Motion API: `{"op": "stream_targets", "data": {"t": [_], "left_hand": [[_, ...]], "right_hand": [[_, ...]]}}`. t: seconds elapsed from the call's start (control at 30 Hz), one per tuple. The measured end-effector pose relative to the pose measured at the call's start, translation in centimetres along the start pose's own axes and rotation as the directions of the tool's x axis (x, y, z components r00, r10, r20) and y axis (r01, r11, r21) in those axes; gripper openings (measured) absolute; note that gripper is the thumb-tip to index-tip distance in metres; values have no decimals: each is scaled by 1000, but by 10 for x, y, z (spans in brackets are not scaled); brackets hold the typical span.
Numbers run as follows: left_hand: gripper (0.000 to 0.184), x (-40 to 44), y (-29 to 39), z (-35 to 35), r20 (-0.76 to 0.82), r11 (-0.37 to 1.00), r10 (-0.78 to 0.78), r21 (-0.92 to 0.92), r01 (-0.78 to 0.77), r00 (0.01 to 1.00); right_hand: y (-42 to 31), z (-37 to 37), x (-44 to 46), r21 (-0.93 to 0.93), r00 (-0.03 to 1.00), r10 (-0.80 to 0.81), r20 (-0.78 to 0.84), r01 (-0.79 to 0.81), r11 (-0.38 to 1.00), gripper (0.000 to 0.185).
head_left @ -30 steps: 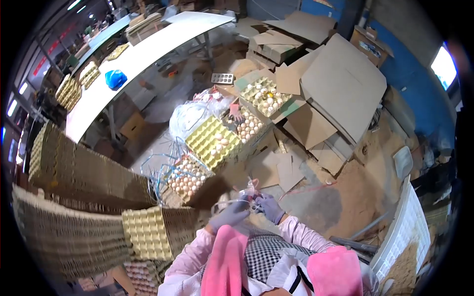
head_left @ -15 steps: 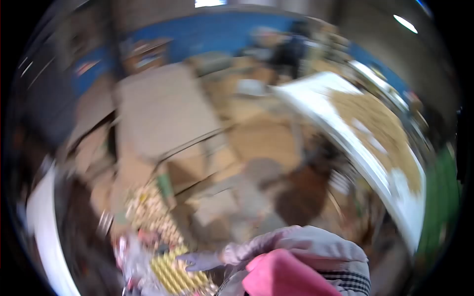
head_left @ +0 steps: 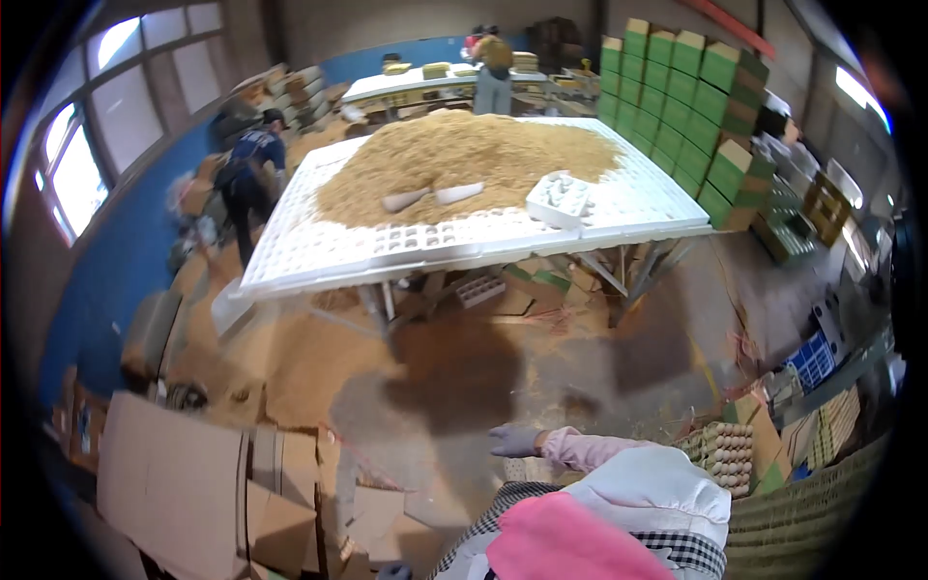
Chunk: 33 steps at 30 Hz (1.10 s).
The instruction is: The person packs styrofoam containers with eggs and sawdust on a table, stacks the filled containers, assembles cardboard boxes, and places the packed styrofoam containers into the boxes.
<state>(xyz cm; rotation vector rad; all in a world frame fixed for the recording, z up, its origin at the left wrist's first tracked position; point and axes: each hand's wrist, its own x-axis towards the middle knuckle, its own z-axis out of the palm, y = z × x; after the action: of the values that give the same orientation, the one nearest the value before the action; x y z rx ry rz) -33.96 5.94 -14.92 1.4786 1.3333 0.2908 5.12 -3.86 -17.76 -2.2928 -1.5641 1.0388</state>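
My right hand [head_left: 515,441], in a grey glove and a pink sleeve, reaches out in front of my body. Its fingers look spread, and I see nothing between them. Just below it a pale, bumpy piece that looks like an egg tray [head_left: 527,470] shows in part beside my checked clothing; I cannot tell whether they touch. Only a small gloved part of my left hand [head_left: 394,571] shows at the bottom edge, its fingers hidden. A pink cloth [head_left: 580,541] covers part of my torso.
Ahead stands a white perforated table [head_left: 319,253] bearing a brown grainy heap [head_left: 454,155] and a white box [head_left: 559,198]. Stacked egg trays [head_left: 725,454] are at right, green cartons [head_left: 667,92] behind. Cardboard [head_left: 174,474] lies left. Two people [head_left: 253,174] work farther off.
My view has swung right, bringing the table with the heap to the middle. The yellow tray and loose pale items near my right hand have left view.
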Motion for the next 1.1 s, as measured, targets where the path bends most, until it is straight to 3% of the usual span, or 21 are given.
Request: {"op": "stream_targets", "data": {"t": [0.07,0.13,0.2,0.3,0.33,0.37,0.4,0.47,0.53,0.57,0.6,0.67,0.73,0.77,0.8,0.87,0.9,0.97,1.03,1.07,1.1], "left_hand": [[37,43,24,44,113,997,48,56,-55,992],[37,89,54,90,194,984,101,123,-126,976],[41,134,88,125,293,927,143,294,-231,945],[42,208,129,172,460,885,59,386,-259,886],[42,237,137,189,474,883,62,384,-269,878],[42,268,142,203,464,818,203,405,-410,862],[43,289,151,221,456,731,340,422,-536,822],[42,289,230,250,476,768,354,343,-541,805],[41,305,305,288,490,799,365,272,-536,792],[37,318,334,308,482,706,509,240,-666,713],[33,332,362,328,471,593,634,213,-777,613],[32,361,427,376,457,509,747,75,-858,483],[32,378,494,425,476,508,732,94,-856,487],[33,385,524,450,486,528,736,22,-849,470],[34,390,553,475,494,546,741,-48,-837,455],[36,388,605,522,448,438,817,-76,-896,362],[36,390,625,546,449,391,831,-56,-919,327],[35,393,646,590,461,364,831,-27,-931,312],[25,402,645,630,693,160,650,278,-947,313],[25,407,643,635,687,174,646,292,-940,333],[20,415,641,636,653,276,690,159,-948,311]], "right_hand": [[49,-32,-16,154,983,168,-77,-155,976,65],[84,-83,-35,240,958,284,-44,-266,934,65],[161,-86,-30,230,913,338,-226,-288,930,64],[187,-167,-48,356,845,425,-324,-307,883,64],[207,-184,-40,361,782,438,-443,-291,886,63],[225,-202,-35,364,702,447,-554,-279,889,63],[238,-226,-28,368,690,463,-557,-294,882,63],[253,-278,0,302,592,349,-726,-182,936,64],[264,-327,28,261,549,305,-778,-159,952,68],[270,-351,44,269,542,316,-778,-167,949,68],[277,-372,61,207,512,297,-806,-226,952,72],[295,-396,94,162,481,290,-827,-291,943,76],[328,-417,128,104,409,361,-838,-530,842,83],[349,-415,145,124,361,384,-850,-572,811,85],[357,-417,148,126,372,396,-839,-577,807,85],[371,-417,152,196,392,400,-828,-467,862,81],[368,-420,144,154,368,309,-877,-394,906,76],[373,-419,140,151,366,303,-880,-389,909,75],[371,-423,134,142,330,267,-905,-356,924,73],[374,-424,128,137,348,261,-900,-345,929,73],[380,-425,124,134,387,268,-882,-339,931,74]]}}
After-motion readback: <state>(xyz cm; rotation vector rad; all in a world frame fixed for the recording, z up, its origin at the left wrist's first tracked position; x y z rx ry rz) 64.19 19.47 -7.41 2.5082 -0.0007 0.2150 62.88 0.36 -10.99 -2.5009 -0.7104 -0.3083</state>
